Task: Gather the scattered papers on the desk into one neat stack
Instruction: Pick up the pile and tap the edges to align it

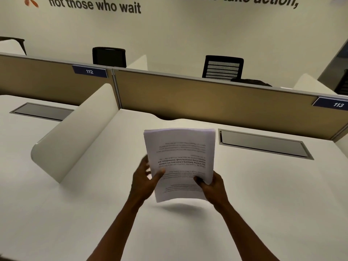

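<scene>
Two black chairs [222, 67] stand behind the tan partition [207, 97].

Two bare forearms, no sleeves — left hand [144, 180], right hand [212, 187] ungloved.

Both bare forearms are reaching up from the bottom edge toward twelve o'clock, converging near the middle of the view. The left hand [144, 180] is sitting at about nine o'clock of the grasp, thumb pointing toward two o'clock and pressing on top, the fingers [145, 162] curling behind and looking blurred. The right hand [211, 187] is sitting at about four o'clock, thumb lying on top and pointing toward ten o'clock, its remaining fingers tucked underneath, wrist straight.
</scene>
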Available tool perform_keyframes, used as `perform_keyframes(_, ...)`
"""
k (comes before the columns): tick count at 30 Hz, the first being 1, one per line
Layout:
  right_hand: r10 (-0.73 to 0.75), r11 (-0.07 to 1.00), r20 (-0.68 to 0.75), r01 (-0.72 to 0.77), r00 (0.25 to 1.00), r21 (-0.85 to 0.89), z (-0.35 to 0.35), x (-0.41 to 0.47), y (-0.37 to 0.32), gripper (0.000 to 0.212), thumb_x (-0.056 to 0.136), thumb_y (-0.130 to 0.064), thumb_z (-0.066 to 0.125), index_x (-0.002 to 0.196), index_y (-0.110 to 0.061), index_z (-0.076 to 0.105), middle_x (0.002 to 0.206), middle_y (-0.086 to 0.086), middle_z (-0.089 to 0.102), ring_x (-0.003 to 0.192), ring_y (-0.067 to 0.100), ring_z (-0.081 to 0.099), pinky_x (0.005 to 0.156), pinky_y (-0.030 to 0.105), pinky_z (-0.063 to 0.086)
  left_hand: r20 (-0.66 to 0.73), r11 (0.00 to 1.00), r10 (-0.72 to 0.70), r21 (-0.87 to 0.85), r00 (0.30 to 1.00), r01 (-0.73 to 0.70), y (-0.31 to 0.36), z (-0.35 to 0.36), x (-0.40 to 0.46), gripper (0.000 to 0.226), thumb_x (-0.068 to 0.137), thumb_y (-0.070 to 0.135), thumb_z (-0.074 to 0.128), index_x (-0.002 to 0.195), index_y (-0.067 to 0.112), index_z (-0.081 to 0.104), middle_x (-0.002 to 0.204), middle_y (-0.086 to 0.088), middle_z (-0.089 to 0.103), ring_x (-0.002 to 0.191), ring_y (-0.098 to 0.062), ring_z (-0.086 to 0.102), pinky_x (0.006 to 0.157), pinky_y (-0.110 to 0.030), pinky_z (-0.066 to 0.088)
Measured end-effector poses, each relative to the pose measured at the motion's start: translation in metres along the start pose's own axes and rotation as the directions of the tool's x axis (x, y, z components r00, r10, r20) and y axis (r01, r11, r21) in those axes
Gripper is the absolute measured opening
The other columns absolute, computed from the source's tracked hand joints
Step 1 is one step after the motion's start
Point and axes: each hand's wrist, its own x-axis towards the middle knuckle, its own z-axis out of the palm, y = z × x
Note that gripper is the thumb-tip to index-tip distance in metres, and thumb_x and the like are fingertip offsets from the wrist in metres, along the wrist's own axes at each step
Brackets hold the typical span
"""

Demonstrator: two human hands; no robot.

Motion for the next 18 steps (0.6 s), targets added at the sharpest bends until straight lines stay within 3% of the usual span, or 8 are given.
perform_keyframes(3, -0.136, 0.971, 0.060, 0.145, 0.989, -0.190, -0.017, 0.012, -0.024, 0.033, 0.083, -0.016, 0.076, 0.100, -0.043, 0.066, 0.094, -0.020, 0.070, 0.087, -0.003, 0.068, 0.070, 0.014, 0.055, -0.186, 0.929, 0.307, 0.272, 0.933, -0.251, 0.042, -0.017, 0.015, 0.110, 0.070, 0.046, 0.085, 0.156, 0.030, 0.019, 0.158, 0.009, 0.030, 0.142, -0.011, 0.036, 0.109, -0.029, 0.040)
perform_keyframes(5, -0.210, 0.928, 0.124, 0.238, 0.970, -0.286, -0.027, 0.020, -0.038, 0.033, 0.083, -0.013, 0.074, 0.106, -0.037, 0.069, 0.093, -0.023, 0.068, 0.087, -0.012, 0.064, 0.067, 0.005, 0.049, -0.089, 0.817, 0.453, 0.438, 0.887, -0.374, 0.074, -0.028, 0.029, 0.111, 0.069, 0.057, 0.081, 0.156, 0.031, 0.018, 0.161, 0.010, 0.027, 0.148, -0.013, 0.027, 0.117, -0.032, 0.029)
perform_keyframes(7, -0.254, 0.878, 0.202, 0.314, 0.946, -0.362, -0.034, 0.028, -0.052, 0.030, 0.083, -0.014, 0.071, 0.108, -0.029, 0.071, 0.091, -0.023, 0.067, 0.087, -0.014, 0.062, 0.067, 0.002, 0.045, 0.098, 0.768, 0.417, 0.493, 0.904, -0.408, 0.102, -0.034, 0.041, 0.110, 0.066, 0.060, 0.081, 0.155, 0.034, 0.022, 0.158, 0.009, 0.036, 0.147, -0.015, 0.032, 0.116, -0.033, 0.029)
perform_keyframes(9, -0.272, 0.826, 0.286, 0.376, 0.919, -0.420, -0.038, 0.036, -0.067, 0.022, 0.083, -0.019, 0.069, 0.101, -0.032, 0.069, 0.086, -0.022, 0.067, 0.085, -0.013, 0.061, 0.066, 0.002, 0.043, 0.258, 0.794, 0.306, 0.463, 0.916, -0.395, 0.119, -0.038, 0.053, 0.101, 0.066, 0.048, 0.086, 0.152, 0.033, 0.035, 0.145, 0.006, 0.055, 0.131, -0.014, 0.052, 0.107, -0.033, 0.041)
perform_keyframes(11, -0.275, 0.798, 0.338, 0.410, 0.900, -0.441, -0.039, 0.041, -0.079, 0.020, 0.082, -0.022, 0.068, 0.098, -0.034, 0.068, 0.083, -0.022, 0.067, 0.081, -0.013, 0.061, 0.066, 0.002, 0.043, 0.329, 0.828, 0.233, 0.427, 0.915, -0.364, 0.126, -0.041, 0.060, 0.068, 0.071, 0.038, 0.083, 0.135, 0.031, 0.059, 0.121, 0.005, 0.071, 0.104, -0.011, 0.067, 0.089, -0.031, 0.052)
perform_keyframes(14, -0.242, 0.776, 0.374, 0.410, 0.895, -0.480, -0.043, 0.045, -0.090, 0.021, 0.081, -0.025, 0.070, 0.100, -0.034, 0.070, 0.085, -0.022, 0.068, 0.079, -0.011, 0.063, 0.062, 0.005, 0.044, 0.313, 0.883, 0.193, 0.357, 0.930, -0.303, 0.116, -0.039, 0.062, 0.022, 0.077, 0.034, 0.072, 0.095, 0.022, 0.078, 0.086, 0.005, 0.076, 0.077, -0.010, 0.070, 0.068, -0.027, 0.051)
perform_keyframes(16, -0.221, 0.775, 0.375, 0.396, 0.900, -0.493, -0.050, 0.048, -0.090, 0.018, 0.078, -0.031, 0.072, 0.096, -0.035, 0.071, 0.084, -0.020, 0.070, 0.076, -0.003, 0.065, 0.061, 0.012, 0.045, 0.261, 0.910, 0.191, 0.313, 0.946, -0.270, 0.101, -0.039, 0.060, 0.013, 0.080, 0.032, 0.072, 0.082, 0.020, 0.078, 0.075, 0.008, 0.075, 0.069, -0.008, 0.069, 0.063, -0.022, 0.049)
perform_keyframes(18, -0.229, 0.786, 0.316, 0.367, 0.921, -0.498, -0.063, 0.049, -0.084, 0.021, 0.073, -0.038, 0.078, 0.093, -0.034, 0.070, 0.084, -0.018, 0.072, 0.076, 0.002, 0.065, 0.063, 0.022, 0.049, 0.197, 0.939, 0.171, 0.264, 0.965, -0.220, 0.085, -0.041, 0.057, 0.017, 0.081, 0.035, 0.071, 0.082, 0.020, 0.078, 0.075, 0.006, 0.076, 0.067, -0.009, 0.070, 0.062, -0.022, 0.050)
